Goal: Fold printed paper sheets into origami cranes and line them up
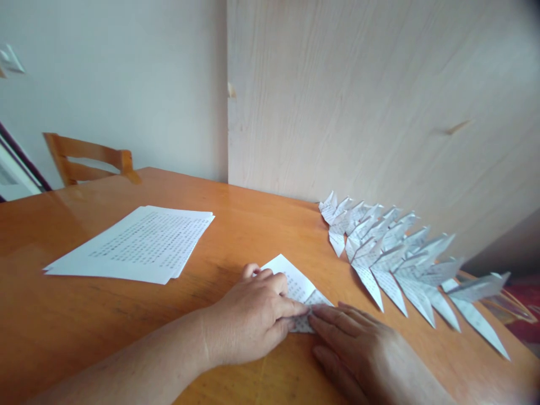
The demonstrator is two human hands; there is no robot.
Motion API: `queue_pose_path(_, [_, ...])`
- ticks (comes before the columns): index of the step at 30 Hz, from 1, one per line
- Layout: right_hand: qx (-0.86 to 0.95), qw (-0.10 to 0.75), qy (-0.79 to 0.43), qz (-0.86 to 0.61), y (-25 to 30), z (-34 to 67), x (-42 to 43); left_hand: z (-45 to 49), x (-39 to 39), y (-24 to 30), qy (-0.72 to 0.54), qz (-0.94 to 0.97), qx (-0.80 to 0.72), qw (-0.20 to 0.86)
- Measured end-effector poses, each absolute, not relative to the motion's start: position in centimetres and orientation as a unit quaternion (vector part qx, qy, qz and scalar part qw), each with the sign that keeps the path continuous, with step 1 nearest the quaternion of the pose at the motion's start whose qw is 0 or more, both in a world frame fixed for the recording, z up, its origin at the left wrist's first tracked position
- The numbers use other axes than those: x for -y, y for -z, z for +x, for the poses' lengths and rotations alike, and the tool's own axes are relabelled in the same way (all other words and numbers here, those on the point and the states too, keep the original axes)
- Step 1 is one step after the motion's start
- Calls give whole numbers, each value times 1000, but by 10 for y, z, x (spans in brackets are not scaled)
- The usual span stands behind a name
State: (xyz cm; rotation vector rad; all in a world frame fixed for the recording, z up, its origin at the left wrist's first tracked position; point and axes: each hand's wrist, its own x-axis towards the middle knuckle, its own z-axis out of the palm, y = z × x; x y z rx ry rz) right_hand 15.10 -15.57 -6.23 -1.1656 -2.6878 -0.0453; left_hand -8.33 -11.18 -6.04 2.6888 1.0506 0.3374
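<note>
A sheet of printed paper, folded to a pointed shape, lies on the table in front of me. My left hand is on its left side, fingers curled and gripping the paper, with the index finger pressing at the middle. From the right, my right hand rests with its fingers stretched out flat, the tips touching the paper's lower right part. Both hands hide much of the lower paper. To the right stand several folded paper pieces in rows, with raised points and printed text.
At the left of the wooden table lies a stack of printed sheets. A wooden chair stands beyond the far left edge. A pale wood panel rises behind the table. Something red shows past the right edge.
</note>
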Motion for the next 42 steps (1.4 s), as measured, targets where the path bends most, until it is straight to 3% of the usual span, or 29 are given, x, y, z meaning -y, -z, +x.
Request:
queue_pose_path(11, [915, 52, 3, -399, 60, 151, 157, -84, 110, 59, -99, 918, -362, 127])
queue_pose_path(19, [879, 13, -134, -458, 41, 152, 166, -85, 108, 64, -108, 916, -363, 131])
queue_pose_path(25, [860, -58, -166, -480, 24, 147, 174, -85, 107, 66, -111, 918, -357, 130])
queue_pose_path(29, [881, -32, -164, -442, 28, 154, 182, -85, 106, 66, -114, 920, -354, 128])
queue_pose_path(35, [914, 72, -76, -392, 61, 172, 190, -85, 106, 65, -114, 918, -356, 135])
queue_pose_path(42, [910, 35, -77, -405, 65, 168, 188, -84, 105, 66, -118, 915, -361, 138])
